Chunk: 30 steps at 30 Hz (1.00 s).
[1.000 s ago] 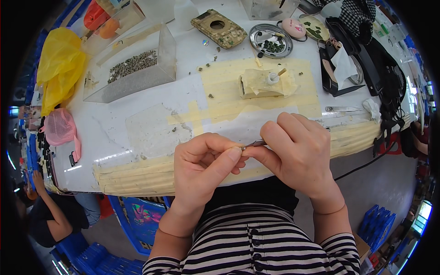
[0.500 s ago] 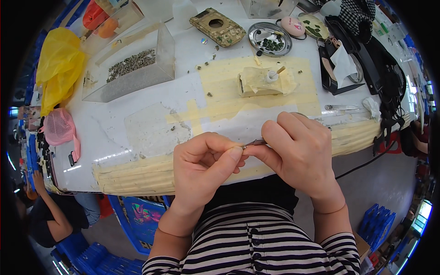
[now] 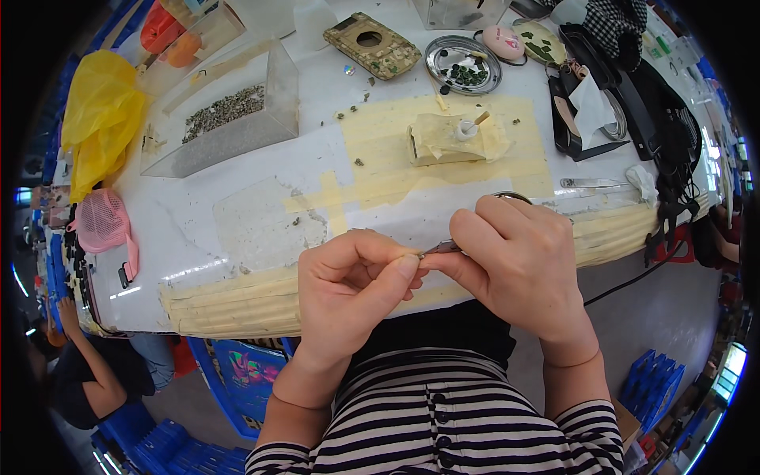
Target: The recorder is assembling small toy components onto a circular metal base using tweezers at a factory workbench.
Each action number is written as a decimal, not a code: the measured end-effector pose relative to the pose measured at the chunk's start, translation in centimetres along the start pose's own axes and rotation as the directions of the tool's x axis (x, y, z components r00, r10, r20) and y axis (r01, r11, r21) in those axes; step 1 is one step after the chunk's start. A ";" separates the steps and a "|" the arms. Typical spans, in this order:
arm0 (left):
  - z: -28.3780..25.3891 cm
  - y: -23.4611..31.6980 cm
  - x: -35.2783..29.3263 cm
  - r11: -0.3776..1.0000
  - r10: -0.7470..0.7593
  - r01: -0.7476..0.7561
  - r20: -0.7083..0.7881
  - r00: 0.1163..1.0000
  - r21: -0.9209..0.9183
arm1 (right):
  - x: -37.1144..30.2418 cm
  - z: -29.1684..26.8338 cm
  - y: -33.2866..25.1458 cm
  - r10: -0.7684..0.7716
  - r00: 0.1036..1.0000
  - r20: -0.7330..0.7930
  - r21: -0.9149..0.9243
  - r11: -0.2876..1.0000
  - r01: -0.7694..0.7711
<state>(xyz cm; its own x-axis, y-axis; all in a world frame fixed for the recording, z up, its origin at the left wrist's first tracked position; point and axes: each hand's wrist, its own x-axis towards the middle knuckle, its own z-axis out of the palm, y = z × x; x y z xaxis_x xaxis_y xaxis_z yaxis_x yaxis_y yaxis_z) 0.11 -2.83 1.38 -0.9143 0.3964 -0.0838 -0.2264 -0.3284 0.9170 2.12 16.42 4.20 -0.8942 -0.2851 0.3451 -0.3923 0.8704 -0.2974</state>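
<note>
We see the left hand (image 3: 348, 286) pinching a tiny piece (image 3: 420, 256) above the desk (image 3: 176, 229), the right hand (image 3: 522, 265) gripping a pointed metal tool (image 3: 445, 247) at it, barely changed since a second ago, so the fine work holds steady

The desk (image 3: 178, 218) has a white top; strips of yellowish tape (image 3: 229, 305) cover its front edge, and a broad patch of tape (image 3: 372, 131) lies near its middle. On that patch sits a paper-covered block (image 3: 423, 150). Scattered grey bits (image 3: 359, 162) lie on the desk's bare and taped parts. A clear bin (image 3: 281, 95) stands to the left, a camouflage-patterned case (image 3: 396, 57) and a round metal dish (image 3: 431, 77) farther back. Near the right end lie metal tweezers (image 3: 590, 183) beside a crumpled white tissue (image 3: 643, 185).
</note>
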 end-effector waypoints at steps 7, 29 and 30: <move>-0.1 0.0 0.0 1.000 0.006 -0.006 0.012 1.000 0.009 | 0.1 -0.1 0.1 0.025 0.999 0.028 0.068 0.997 -0.027; 0.3 -0.2 -0.3 0.982 0.101 -0.117 0.112 0.989 0.150 | -0.7 -0.8 0.0 0.124 0.992 0.015 0.467 0.876 -0.117; 0.4 -0.1 -0.2 0.963 0.163 -0.196 0.182 0.970 0.183 | -0.8 -0.9 -0.1 0.093 0.995 0.021 0.497 0.863 -0.091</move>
<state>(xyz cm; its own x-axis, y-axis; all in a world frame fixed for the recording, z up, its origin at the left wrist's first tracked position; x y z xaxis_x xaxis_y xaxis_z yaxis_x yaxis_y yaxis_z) 0.45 -2.56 1.45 -0.8623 0.4871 0.1388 0.0222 -0.2374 0.9712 3.12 16.88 4.74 -0.9310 -0.2116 0.2974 -0.3646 0.5776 -0.7304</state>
